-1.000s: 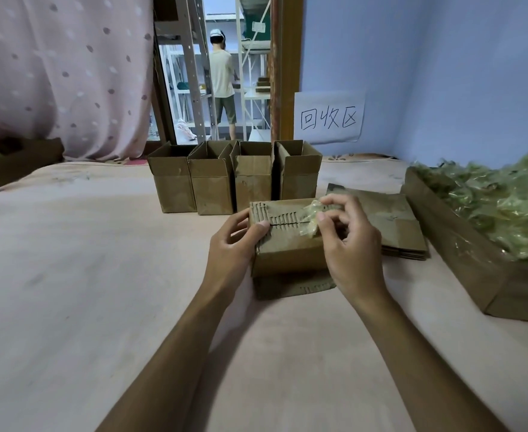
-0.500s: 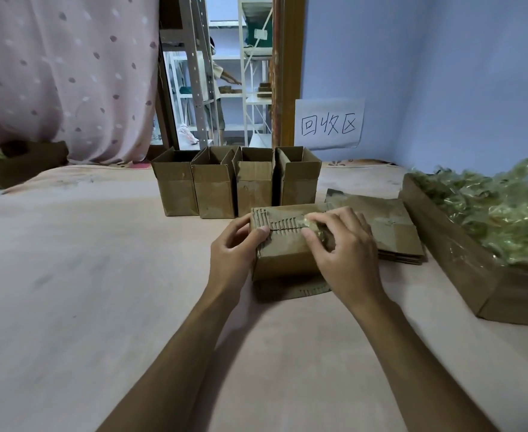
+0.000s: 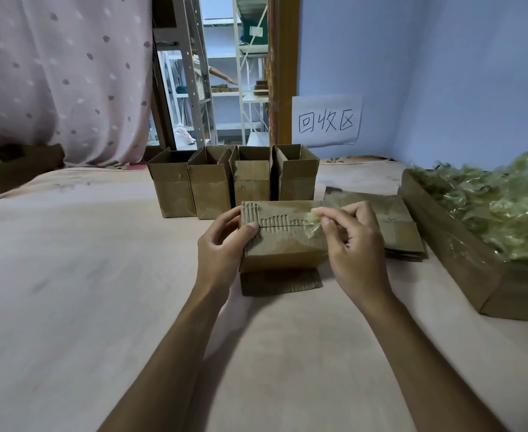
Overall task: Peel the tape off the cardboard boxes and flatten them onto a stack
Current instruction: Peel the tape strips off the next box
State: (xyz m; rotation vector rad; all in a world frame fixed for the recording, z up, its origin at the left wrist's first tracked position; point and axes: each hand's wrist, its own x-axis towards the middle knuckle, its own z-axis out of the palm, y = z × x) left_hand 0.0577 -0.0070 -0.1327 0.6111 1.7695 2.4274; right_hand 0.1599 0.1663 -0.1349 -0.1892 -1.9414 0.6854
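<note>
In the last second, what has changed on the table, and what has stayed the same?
The right hand dipped onto the box, then rose again, its fingers pinching the loose tape. The left hand still holds the box's left end; the four open boxes and the flat stack have not moved.

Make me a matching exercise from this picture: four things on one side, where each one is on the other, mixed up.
1 tape
2 flattened stack
3 open boxes
4 taped box

A in a row at the back
B gripped by the left hand
C pinched by the right hand
D lying right of the taped box

Pairs: 1-C, 2-D, 3-A, 4-B
</note>
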